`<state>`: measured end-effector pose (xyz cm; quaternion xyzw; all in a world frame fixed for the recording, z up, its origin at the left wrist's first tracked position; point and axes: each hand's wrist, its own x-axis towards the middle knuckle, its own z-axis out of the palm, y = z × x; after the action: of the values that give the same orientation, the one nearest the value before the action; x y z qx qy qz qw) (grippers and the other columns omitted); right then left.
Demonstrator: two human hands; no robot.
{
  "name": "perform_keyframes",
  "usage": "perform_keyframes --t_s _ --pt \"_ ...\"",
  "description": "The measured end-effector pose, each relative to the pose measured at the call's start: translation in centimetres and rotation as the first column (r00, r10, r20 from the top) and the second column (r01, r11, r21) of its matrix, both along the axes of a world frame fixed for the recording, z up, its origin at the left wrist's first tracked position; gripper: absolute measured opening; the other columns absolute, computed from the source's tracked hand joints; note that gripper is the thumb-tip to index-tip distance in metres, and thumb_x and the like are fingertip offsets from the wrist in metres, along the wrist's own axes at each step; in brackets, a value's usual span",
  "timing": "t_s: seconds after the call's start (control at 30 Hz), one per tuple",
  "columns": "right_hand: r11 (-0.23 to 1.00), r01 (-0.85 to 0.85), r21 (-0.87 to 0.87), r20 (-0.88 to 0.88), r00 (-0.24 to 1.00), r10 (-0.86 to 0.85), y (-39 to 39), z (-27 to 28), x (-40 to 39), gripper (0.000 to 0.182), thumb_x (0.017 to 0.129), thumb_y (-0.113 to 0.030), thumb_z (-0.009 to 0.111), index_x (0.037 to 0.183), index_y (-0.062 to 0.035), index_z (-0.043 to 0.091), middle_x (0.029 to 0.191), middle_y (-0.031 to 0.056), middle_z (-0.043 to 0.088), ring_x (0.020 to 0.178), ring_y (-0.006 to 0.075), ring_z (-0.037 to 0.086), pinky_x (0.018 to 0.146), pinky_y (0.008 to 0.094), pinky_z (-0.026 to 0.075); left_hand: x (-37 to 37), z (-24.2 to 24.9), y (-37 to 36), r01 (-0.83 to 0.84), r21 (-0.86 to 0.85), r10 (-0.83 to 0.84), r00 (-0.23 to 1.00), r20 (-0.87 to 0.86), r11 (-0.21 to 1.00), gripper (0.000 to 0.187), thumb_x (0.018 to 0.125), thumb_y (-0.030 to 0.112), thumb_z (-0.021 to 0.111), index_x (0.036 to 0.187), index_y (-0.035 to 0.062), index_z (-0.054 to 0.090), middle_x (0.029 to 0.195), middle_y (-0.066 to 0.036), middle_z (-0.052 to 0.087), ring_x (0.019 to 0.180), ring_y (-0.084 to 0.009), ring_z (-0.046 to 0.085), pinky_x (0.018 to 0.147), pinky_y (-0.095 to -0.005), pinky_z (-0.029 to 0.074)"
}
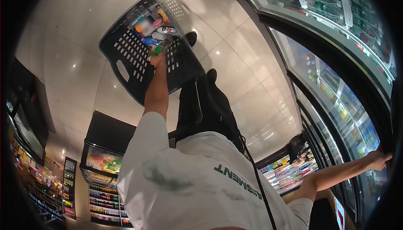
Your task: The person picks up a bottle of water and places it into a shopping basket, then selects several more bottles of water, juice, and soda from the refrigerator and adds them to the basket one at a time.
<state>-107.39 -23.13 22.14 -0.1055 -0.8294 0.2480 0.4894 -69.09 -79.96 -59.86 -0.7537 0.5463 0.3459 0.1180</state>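
My left hand (158, 58) reaches down into a dark grey plastic shopping basket (126, 49) on the tiled floor. Its fingers are closed on a small item with a green cap (158, 50), just above the goods inside. Several bottles and packets (151, 26) lie in the basket. My right hand (378, 159) is stretched far out to the right and grips the dark edge of a glass cooler door (388, 137). My white T-shirt and black trousers fill the middle of the view.
Glass-fronted coolers (336, 91) full of drinks run along the right side. Stocked shelves (103, 188) stand at the lower left and another display (285, 173) at the lower right. Glossy white floor tiles (75, 32) surround the basket. My shoes (211, 75) stand beside it.
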Motion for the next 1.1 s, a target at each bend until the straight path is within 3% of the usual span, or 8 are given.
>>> perform_keyframes --t_s 0.1,0.13,0.2,0.33,0.37,0.53,0.7,1.1 --pt "0.999 -0.039 -0.027 0.029 0.999 0.039 2.0 0.6 0.1 0.048 0.093 -0.018 0.065 0.111 0.0262 0.054 0.108 0.0326 0.062 0.09 0.0386 0.068 0.07 0.0453 0.068 -2.7 3.6 -1.9 -0.354 0.071 0.354 0.935 0.011 0.932 0.046 0.064 0.035 0.09 0.086 -0.002 0.073 0.092 -0.017 0.074 0.089 -0.0287 0.073 0.074 -0.0378 0.059" --pt "1.0 -0.022 -0.006 0.072 0.997 0.023 1.8 0.7 0.4 0.05 0.094 -0.02 0.065 0.112 0.0255 0.054 0.109 0.0318 0.062 0.091 0.0381 0.068 0.071 0.0455 0.067 -3.3 6.8 -2.7 0.15 0.095 -0.164 0.973 0.162 0.984 0.045 0.067 0.038 0.088 0.086 -0.0004 0.074 0.093 -0.016 0.074 0.087 -0.0294 0.073 0.072 -0.0397 0.059" --pt "0.999 -0.021 -0.05 0.088 0.996 0.025 2.1 0.6 0.2 0.051 0.093 -0.027 0.068 0.109 0.0212 0.059 0.106 0.0276 0.064 0.089 0.0348 0.069 0.07 0.0451 0.066 -0.3 2.9 -5.6 0.98 0.168 -0.968 0.067 0.241 0.11 0.041 0.073 0.044 0.08 0.085 0.0046 0.076 0.092 -0.013 0.075 0.078 -0.0291 0.073 0.064 -0.0437 0.058" --pt "0.987 0.156 -0.03 0.164 0.975 -0.149 1.2 -0.4 0.6 0.058 0.089 -0.048 0.072 0.086 0.0095 0.063 0.081 0.0173 0.065 0.072 0.0216 0.064 0.06 0.0369 0.057 -0.6 7.2 -7.1 0.912 -0.168 -0.924 0.382 0.012 0.374 0.035 0.077 0.035 0.065 0.071 0.0012 0.071 0.069 -0.019 0.07 0.063 -0.0333 0.07 0.057 -0.048 0.053" --pt "0.975 0.205 0.086 0.201 0.955 -0.219 1.6 -0.3 0.6 0.064 0.088 -0.053 0.071 0.078 0.0089 0.06 0.072 0.0179 0.063 0.069 0.0224 0.064 0.058 0.0375 0.054 -0.8 6.2 -6.9 0.504 -0.056 -0.496 0.817 -0.293 0.862 0.036 0.076 0.035 0.067 0.069 -0.0004 0.07 0.07 -0.019 0.07 0.062 -0.0332 0.069 0.056 -0.0481 0.051" --pt "0.964 0.179 0.196 0.166 0.963 -0.213 -2.1 0.1 1.9 0.051 0.092 -0.044 0.065 0.091 0.0066 0.06 0.089 0.0328 0.066 0.089 0.0511 0.064 0.081 0.0524 0.05 -4.6 22.8 -0.8 0.411 0.065 -0.326 0.801 -0.503 0.909 0.019 0.079 0.009 0.057 0.081 -0.0059 0.068 0.073 -0.013 0.068 0.056 -0.0283 0.066 0.048 -0.0392 0.051" --pt "0.999 0.016 0.038 -0.041 0.999 -0.015 -4.2 -1.2 6.9 0.03 0.092 -0.026 0.067 0.1 0.0025 0.063 0.093 0.0266 0.069 0.089 0.046 0.066 0.079 0.0498 0.051 -7.2 27.8 1.3 0.502 0.251 -0.115 0.589 -0.8 0.828 0.017 0.082 -0.004 0.054 0.096 -0.0067 0.062 0.076 -0.015 0.065 0.052 -0.022 0.062 0.043 -0.0337 0.051" --pt "0.85 -0.394 -0.35 -0.028 0.911 0.411 -4.7 1.9 36.0 0.029 0.093 -0.018 0.066 0.114 0.0023 0.062 0.096 0.0197 0.066 0.081 0.0334 0.064 0.072 0.0379 0.049 -17.3 58.9 23.5 0.657 -0.609 -0.624 -0.262 -0.736 0.443 0.031 0.095 0.009 0.059 0.123 -0.0053 0.056 0.099 -0.014 0.072 0.077 -0.0157 0.07 0.071 -0.0264 0.055"
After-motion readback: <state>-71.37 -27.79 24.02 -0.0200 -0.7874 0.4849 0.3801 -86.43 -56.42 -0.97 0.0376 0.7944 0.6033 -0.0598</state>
